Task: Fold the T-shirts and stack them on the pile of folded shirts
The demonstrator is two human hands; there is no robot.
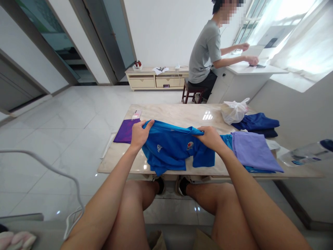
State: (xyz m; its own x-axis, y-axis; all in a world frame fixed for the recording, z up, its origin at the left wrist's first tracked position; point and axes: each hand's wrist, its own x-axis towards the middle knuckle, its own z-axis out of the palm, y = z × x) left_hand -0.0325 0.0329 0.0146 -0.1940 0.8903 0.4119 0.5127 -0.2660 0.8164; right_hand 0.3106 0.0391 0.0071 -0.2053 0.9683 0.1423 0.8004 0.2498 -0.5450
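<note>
Sitting at a low marble table (179,114), the person works a bright blue shirt (171,147) that lies bunched at the near edge, its hem hanging a little over the side toward the knees. Furthest over at nine o'clock from the shirt, a folded purple cloth (126,130) lies flat on the tabletop, with a small pinkish phone (136,113) just beyond it at about eleven. The left hand (139,133) comes next, fingers curled together and closed over the shirt's upper left corner, thumb tucked across the fabric, pinching it up off the surface. Two small badges show on the shirt between the hands. The right hand (211,138) grips the shirt's upper right edge near the collar, fingers pressed together and folded down over a gathered ridge of cloth. At three o'clock from that hand, a lilac garment (253,151) lies folded on top of another blue piece, touching the shirt's side. Beyond it at one o'clock sits a white plastic bag (234,111), knotted, and just beside that a stack of dark navy clothes (257,124). At the far right a clear plastic bottle (304,154) lies on its side. Behind the table, at twelve, another person in a grey tee (204,52) sits on a stool at a white desk.
</note>
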